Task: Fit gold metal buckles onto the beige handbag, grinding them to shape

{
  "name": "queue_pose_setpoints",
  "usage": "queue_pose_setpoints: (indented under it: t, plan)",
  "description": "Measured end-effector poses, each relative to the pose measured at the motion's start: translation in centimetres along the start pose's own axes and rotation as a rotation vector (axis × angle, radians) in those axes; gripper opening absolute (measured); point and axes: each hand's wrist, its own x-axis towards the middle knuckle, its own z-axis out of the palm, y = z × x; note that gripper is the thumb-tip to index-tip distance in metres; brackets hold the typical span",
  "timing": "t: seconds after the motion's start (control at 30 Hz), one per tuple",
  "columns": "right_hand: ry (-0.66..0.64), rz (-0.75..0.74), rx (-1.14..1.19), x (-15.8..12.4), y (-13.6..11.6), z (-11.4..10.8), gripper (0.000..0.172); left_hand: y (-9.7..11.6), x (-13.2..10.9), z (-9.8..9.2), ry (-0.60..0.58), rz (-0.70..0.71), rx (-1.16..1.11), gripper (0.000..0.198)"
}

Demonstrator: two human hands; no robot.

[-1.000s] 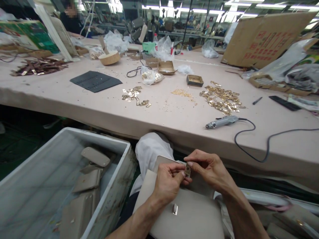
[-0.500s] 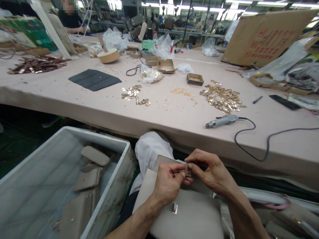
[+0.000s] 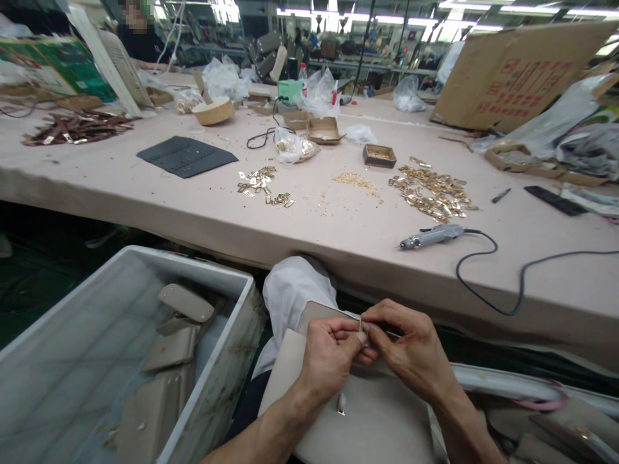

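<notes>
A beige handbag [image 3: 372, 419] lies across my lap, with a small metal turn-lock [image 3: 341, 403] on its front and its flap [image 3: 322, 312] folded back. My left hand [image 3: 333, 351] is closed, pinching the flap's edge together with a small gold metal plate [image 3: 360, 324]. From the other side, my right hand [image 3: 406, 338] grips the same plate between thumb and fingertips. Most of the plate is hidden behind the fingers, and only a thin gold edge shows.
On the table [image 3: 309, 225] lie a grey electric screwdriver [image 3: 430, 237] with its cord, gold plates [image 3: 435, 190], tiny gold screws [image 3: 355, 180] and a black sheet [image 3: 186, 156]. A white bin [image 3: 249, 283] with beige bags stands left. A person [image 3: 138, 38] sits far back.
My right hand has closed in on the plate, its fingers now covering most of the plate's face. The handbag stays on my lap, and the table things are unchanged.
</notes>
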Motion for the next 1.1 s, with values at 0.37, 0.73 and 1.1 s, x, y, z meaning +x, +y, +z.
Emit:
queue_pose_setpoints:
  t: [0.37, 0.73, 1.1]
  plan:
    - [-0.074, -0.285, -0.123, -3.5, 0.4, 0.3, 0.052, 0.3, -0.9, 0.6, 0.064, 0.034, 0.024, 0.031]
    - [0.078, -0.386, -0.007, -2.7, -0.1, -0.2, 0.058, 2.3, -3.1, 1.9, 0.106, 0.131, 0.326, 0.026]
    - [0.063, -0.163, 0.313, 1.1, 0.0, 1.5, 0.019, 2.8, -1.4, -0.6, 0.021, 0.361, 0.484, 0.032]
